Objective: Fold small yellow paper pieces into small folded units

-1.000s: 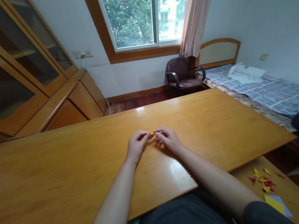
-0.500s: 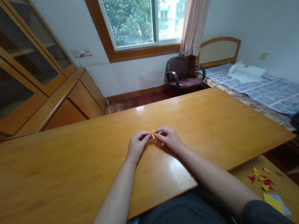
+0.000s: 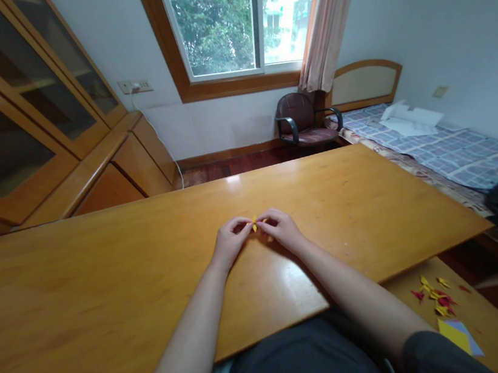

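Between my two hands, over the middle of the wooden table (image 3: 150, 273), is a small yellow origami crane (image 3: 255, 225). My left hand (image 3: 233, 235) pinches its left side between thumb and fingertips. From the other side my right hand (image 3: 279, 226) pinches it the same way. The fingertips cover much of the folded paper, so its exact shape is hard to make out. Both forearms reach in from the near edge of the table.
On a lower surface at right lie several yellow and red origami cranes (image 3: 439, 296). Beside them are yellow and lilac paper sheets (image 3: 455, 337). Beyond the table stand a maroon armchair (image 3: 297, 119), a bed (image 3: 464, 149) and a glass-doored cabinet (image 3: 38, 116).
The yellow crane has turned slightly between my fingertips and now looks more upright and narrower. Both hands stay almost in place, still pinching it.
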`<state>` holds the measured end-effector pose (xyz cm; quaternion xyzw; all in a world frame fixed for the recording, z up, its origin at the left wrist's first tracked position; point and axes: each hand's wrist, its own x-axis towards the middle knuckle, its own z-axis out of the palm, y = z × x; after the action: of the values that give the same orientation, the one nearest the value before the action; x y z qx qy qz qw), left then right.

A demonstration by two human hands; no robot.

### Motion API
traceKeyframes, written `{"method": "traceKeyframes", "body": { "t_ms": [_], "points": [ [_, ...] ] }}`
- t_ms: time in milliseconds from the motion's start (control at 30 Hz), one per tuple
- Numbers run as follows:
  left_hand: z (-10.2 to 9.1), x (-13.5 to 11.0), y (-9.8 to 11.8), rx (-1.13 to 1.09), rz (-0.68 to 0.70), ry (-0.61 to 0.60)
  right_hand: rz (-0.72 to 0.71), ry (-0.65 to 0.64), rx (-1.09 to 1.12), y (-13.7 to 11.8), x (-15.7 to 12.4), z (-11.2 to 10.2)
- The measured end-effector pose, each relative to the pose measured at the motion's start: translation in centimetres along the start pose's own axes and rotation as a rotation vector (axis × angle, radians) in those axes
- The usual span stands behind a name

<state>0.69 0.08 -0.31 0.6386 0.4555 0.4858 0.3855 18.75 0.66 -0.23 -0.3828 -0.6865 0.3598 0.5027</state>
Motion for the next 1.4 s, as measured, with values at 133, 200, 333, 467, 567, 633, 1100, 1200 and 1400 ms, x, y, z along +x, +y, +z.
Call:
{"method": "traceKeyframes", "body": {
  "t_ms": [133,200,333,467,567,633,1100,1200,1400],
  "points": [
    [-0.10,0.16,-0.42,-0.041,-0.035,0.028,0.009,-0.028,0.056,0.18,-0.16,0.00],
    [-0.16,0.26,-0.62,-0.083,-0.063,0.051,0.028,-0.048,0.094,0.29,-0.28,0.08],
    [-0.18,0.42,-0.62,-0.157,-0.121,0.087,0.014,-0.037,0.068,0.30,-0.32,0.21],
    [-0.14,0.47,-0.40,-0.187,-0.140,0.082,-0.039,-0.011,-0.013,0.02,-0.16,0.01],
    [-0.15,0.46,-0.40,-0.212,-0.149,0.062,-0.052,0.004,-0.060,-0.02,-0.06,-0.19],
    [-0.14,0.44,-0.46,-0.227,-0.156,0.044,-0.052,0.010,-0.064,0.13,-0.02,-0.25],
    [-0.11,0.24,-0.28,-0.127,-0.096,-0.021,0.037,0.021,-0.034,0.27,-0.01,-0.30],
    [-0.06,0.29,-0.15,-0.126,-0.083,-0.015,0.026,0.010,-0.045,0.17,-0.04,-0.33],
    [-0.18,0.29,0.06,-0.083,-0.012,-0.039,0.013,0.002,-0.060,0.17,-0.04,-0.37]
  ]
}}
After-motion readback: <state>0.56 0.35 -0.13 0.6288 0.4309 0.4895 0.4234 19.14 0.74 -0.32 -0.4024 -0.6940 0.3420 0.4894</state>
